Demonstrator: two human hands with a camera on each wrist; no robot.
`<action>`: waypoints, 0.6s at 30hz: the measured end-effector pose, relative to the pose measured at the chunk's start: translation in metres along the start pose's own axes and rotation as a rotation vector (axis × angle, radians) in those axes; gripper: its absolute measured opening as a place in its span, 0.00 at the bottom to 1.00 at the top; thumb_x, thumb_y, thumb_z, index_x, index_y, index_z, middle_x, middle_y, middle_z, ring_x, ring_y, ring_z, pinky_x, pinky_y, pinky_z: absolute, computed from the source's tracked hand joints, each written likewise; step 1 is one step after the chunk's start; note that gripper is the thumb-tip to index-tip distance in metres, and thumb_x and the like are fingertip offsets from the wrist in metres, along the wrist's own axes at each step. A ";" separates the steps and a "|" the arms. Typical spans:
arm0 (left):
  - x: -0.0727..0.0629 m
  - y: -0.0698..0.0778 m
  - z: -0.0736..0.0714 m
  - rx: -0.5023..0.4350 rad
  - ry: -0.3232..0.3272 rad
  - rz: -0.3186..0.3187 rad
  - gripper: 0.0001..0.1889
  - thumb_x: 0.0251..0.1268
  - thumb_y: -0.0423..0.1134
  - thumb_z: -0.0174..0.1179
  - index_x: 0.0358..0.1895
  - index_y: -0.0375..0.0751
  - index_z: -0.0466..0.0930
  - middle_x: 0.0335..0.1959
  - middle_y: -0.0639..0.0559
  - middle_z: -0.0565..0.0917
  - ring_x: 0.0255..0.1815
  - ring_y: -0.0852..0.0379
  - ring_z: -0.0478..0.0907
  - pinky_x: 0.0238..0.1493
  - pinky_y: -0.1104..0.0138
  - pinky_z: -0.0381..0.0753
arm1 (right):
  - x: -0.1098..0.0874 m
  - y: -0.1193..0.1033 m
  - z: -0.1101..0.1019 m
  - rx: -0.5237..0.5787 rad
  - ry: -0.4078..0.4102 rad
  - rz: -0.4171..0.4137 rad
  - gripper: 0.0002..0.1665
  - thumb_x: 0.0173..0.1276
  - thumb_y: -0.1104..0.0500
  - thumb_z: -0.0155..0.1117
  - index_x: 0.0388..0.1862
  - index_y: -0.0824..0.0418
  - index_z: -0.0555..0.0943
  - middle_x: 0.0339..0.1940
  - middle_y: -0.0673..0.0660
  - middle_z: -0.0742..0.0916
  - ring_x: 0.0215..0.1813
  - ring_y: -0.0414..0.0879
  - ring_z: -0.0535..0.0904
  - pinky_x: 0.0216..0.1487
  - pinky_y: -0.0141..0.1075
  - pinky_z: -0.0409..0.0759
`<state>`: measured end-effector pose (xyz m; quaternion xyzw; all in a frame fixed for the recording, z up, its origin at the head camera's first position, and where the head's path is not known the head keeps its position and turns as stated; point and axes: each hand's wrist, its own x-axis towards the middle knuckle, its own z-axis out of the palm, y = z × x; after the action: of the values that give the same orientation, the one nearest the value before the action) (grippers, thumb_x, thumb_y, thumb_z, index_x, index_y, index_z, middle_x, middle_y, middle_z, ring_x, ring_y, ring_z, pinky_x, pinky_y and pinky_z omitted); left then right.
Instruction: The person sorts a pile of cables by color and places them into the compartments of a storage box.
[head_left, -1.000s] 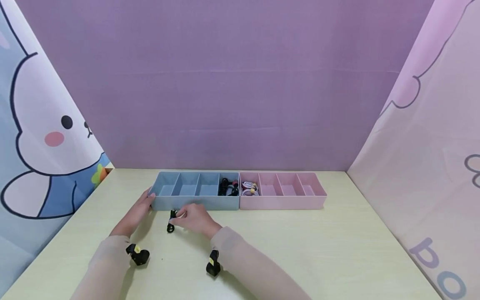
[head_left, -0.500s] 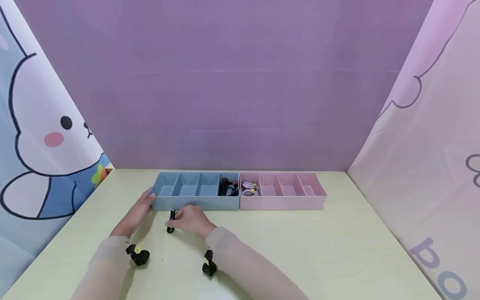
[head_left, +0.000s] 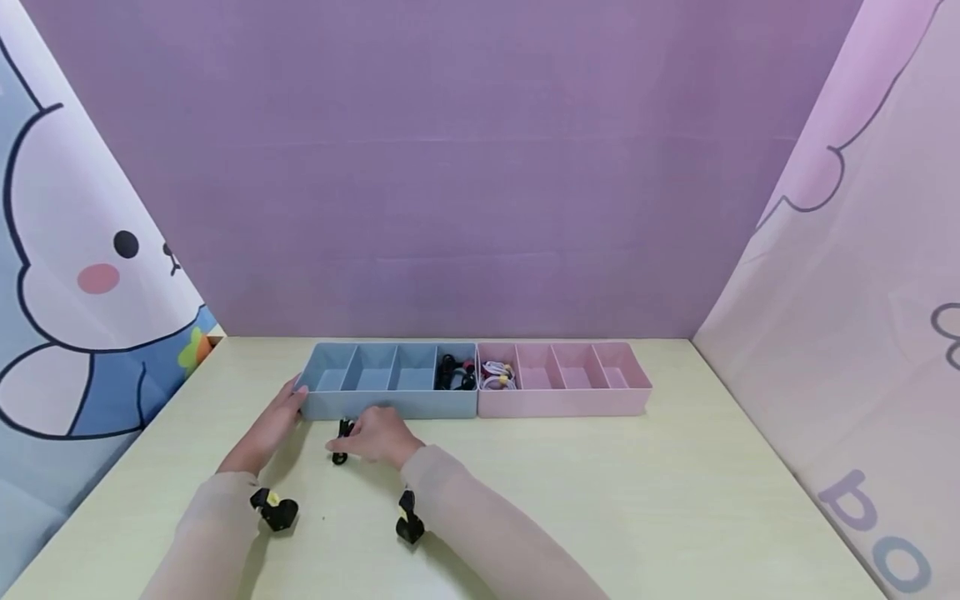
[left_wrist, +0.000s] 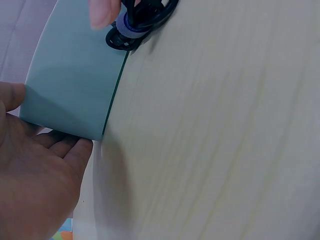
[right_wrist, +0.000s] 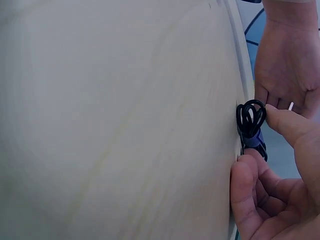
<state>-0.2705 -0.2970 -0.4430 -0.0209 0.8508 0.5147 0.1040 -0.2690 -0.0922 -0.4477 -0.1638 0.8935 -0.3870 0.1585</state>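
A coiled black cable (head_left: 341, 456) with a purple-blue tie (right_wrist: 253, 139) stands close in front of the blue divided box (head_left: 390, 406). My right hand (head_left: 381, 437) holds this coil between thumb and fingers, with the thumb (right_wrist: 285, 122) at its looped end. At the box's left end, my left hand (head_left: 272, 423) grips the corner, its thumb at the rim and its fingers against the end wall. The left wrist view shows the tie and loops near a fingertip (left_wrist: 101, 14) of the right hand; the rest of that hand is out of frame.
A pink divided box (head_left: 562, 404) adjoins the blue one on the right. Black cables (head_left: 456, 373) lie in the blue box's rightmost compartment, and white cables (head_left: 498, 375) in the pink box's leftmost. The pale table (head_left: 637, 500) meets a purple backdrop (head_left: 480, 183) and printed side curtains.
My right hand and forearm have shifted slightly left, the fingers now reaching further across the coiled cable. The cable stays in nearly the same place. My left hand keeps its hold on the blue box.
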 end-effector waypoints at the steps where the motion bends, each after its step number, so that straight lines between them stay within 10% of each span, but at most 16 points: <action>1: 0.000 0.000 0.000 0.003 0.002 -0.003 0.38 0.82 0.59 0.26 0.80 0.44 0.22 0.80 0.33 0.30 0.79 0.30 0.31 0.74 0.35 0.41 | 0.000 0.000 -0.001 0.004 -0.003 0.003 0.35 0.60 0.40 0.75 0.05 0.55 0.70 0.05 0.49 0.74 0.11 0.41 0.68 0.14 0.32 0.63; 18: -0.002 0.000 0.000 -0.006 -0.001 0.028 0.37 0.83 0.57 0.26 0.80 0.43 0.23 0.80 0.31 0.31 0.78 0.29 0.31 0.74 0.35 0.41 | -0.006 -0.003 -0.010 0.055 -0.060 0.042 0.33 0.63 0.53 0.72 0.04 0.54 0.67 0.06 0.49 0.70 0.15 0.43 0.71 0.20 0.31 0.73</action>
<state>-0.2686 -0.2972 -0.4430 -0.0088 0.8495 0.5185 0.0971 -0.2673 -0.0849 -0.4378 -0.1523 0.8805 -0.4031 0.1977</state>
